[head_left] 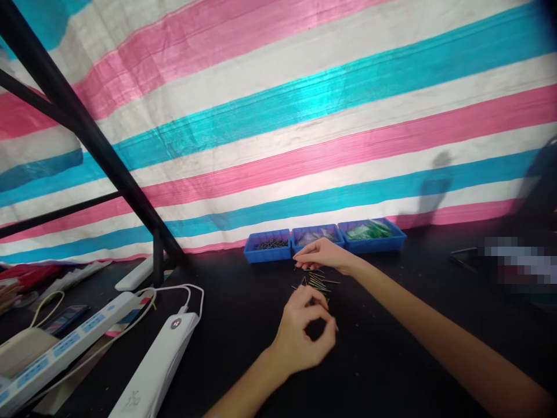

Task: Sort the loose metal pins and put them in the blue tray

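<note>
My left hand is low over the black table, its thumb and index finger curled together into a ring. Thin pieces show just past its far fingers, but whether it holds any is unclear. Farther out, my right hand bends down in a pinch, with a tiny dark tip under its fingertips too small to name. Between the hands lies a loose pile of thin, screw-like metal pieces, some golden and some silvery. Right behind my right hand stands a blue bin of clear plastic bags, partly covered by that hand.
To its left, another blue bin holds dark screw-like pieces; a third bin holds green packets. A white power bank with a cable and a power strip lie left. A black metal frame slants before the striped sheet.
</note>
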Tool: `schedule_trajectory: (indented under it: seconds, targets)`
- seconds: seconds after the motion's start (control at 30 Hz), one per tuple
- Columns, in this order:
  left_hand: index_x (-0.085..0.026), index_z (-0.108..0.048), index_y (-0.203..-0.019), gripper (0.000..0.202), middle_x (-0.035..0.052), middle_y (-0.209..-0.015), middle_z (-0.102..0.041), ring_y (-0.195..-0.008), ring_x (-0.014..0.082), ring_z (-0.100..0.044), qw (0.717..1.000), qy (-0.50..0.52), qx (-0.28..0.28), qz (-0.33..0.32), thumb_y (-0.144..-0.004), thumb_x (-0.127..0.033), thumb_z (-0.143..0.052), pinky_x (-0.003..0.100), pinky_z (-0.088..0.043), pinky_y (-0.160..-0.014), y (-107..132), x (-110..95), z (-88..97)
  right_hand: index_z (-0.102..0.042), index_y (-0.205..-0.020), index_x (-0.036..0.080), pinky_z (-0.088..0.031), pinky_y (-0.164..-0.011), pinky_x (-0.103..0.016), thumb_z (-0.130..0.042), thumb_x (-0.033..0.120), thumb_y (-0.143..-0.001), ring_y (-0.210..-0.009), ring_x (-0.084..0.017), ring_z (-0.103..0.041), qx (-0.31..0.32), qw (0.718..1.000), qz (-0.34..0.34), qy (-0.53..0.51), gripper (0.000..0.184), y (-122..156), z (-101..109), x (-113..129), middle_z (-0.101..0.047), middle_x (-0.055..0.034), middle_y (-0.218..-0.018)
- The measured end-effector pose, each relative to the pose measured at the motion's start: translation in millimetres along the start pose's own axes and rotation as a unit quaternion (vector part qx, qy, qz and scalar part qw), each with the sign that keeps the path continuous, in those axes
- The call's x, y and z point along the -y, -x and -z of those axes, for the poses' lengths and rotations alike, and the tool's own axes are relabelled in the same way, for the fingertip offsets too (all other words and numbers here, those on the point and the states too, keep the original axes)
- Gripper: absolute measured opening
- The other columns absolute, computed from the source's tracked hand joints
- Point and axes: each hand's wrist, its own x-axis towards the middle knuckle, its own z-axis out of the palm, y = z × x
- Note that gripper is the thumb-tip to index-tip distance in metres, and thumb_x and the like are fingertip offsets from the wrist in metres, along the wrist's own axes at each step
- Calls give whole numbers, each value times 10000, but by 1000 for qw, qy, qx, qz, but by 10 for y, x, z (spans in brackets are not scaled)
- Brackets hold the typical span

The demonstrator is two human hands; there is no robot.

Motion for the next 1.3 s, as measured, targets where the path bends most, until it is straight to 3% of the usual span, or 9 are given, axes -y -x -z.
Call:
schedule_trajectory:
  seconds: [0.1, 0.17, 0.3, 0.43, 0.67, 0.97, 1.17, 1.3]
  targets:
    - [-162, -601, -627, 106, 40, -756, -560, -658, 126, -467, 989, -72, 68, -110, -701, -203, -538, 287, -366, -606, 58, -2, -70, -723, -777, 148, -491, -562, -176, -700, 370, -656, -660, -100, -613, 10, 999, -27, 15, 254, -57, 53, -105, -699, -73, -782]
    - [-164, -593, -629, 100, 33, -750, -564, -634, 117, -457, 981, -98, 88, -144, -688, -233, -551, 282, -352, -587, 84, 4, -95, -722, -784, 146, -512, -597, -198, -700, 370, -655, -675, -112, -623, 18, 999, -43, 17, 259, -93, 60, -140, -700, -78, -791]
    - [-167, -587, -638, 102, 30, -749, -557, -621, 110, -451, 979, -112, 90, -145, -681, -253, -553, 273, -348, -573, 78, 18, -82, -689, -933, 174, -518, -764, -247, -706, 318, -663, -850, -146, -631, 19, 998, 11, -61, 307, -135, -17, -108, -683, -79, -949]
    - [-167, -583, -644, 116, 39, -747, -549, -628, 114, -452, 975, -140, 95, -145, -696, -259, -535, 276, -355, -577, 53, 29, -47, -557, -1166, 256, -427, -949, -306, -671, 271, -712, -1126, -165, -509, 49, 983, 92, -148, 468, -123, -92, -43, -555, -60, -1225]
    - [-169, -585, -656, 116, 41, -758, -552, -661, 127, -464, 967, -181, 92, -155, -705, -262, -536, 289, -363, -596, 46, 91, -9, -617, -1069, 229, -442, -923, -376, -652, 281, -721, -1053, -204, -556, 12, 992, 120, -30, 354, -57, 12, 8, -608, -65, -1141]
    - [-178, -588, -706, 135, 51, -833, -554, -776, 167, -500, 964, -259, 45, -33, -765, -245, -488, 321, -377, -679, -91, 445, 232, -595, -1091, 188, -461, -881, -359, -588, 225, -745, -951, -184, -601, -14, 978, 163, 131, 348, -17, 74, -27, -658, -65, -1003]
    - [-203, -610, -835, 165, 49, -901, -565, -858, 190, -536, 959, -270, 4, 82, -793, -281, -471, 346, -388, -769, -48, 813, 303, -571, -1112, 184, -422, -914, -394, -572, 157, -720, -1010, -207, -560, -81, 904, 235, 348, 392, 132, 160, -101, -613, -79, -1096]
    - [-208, -613, -845, 195, 42, -918, -571, -890, 188, -543, 962, -236, -5, 134, -812, -291, -440, 339, -383, -787, 25, 851, 292, -613, -1039, 179, -426, -902, -368, -558, 188, -746, -991, -206, -564, -64, 885, 241, 394, 298, 405, 186, -276, -631, -72, -1049]
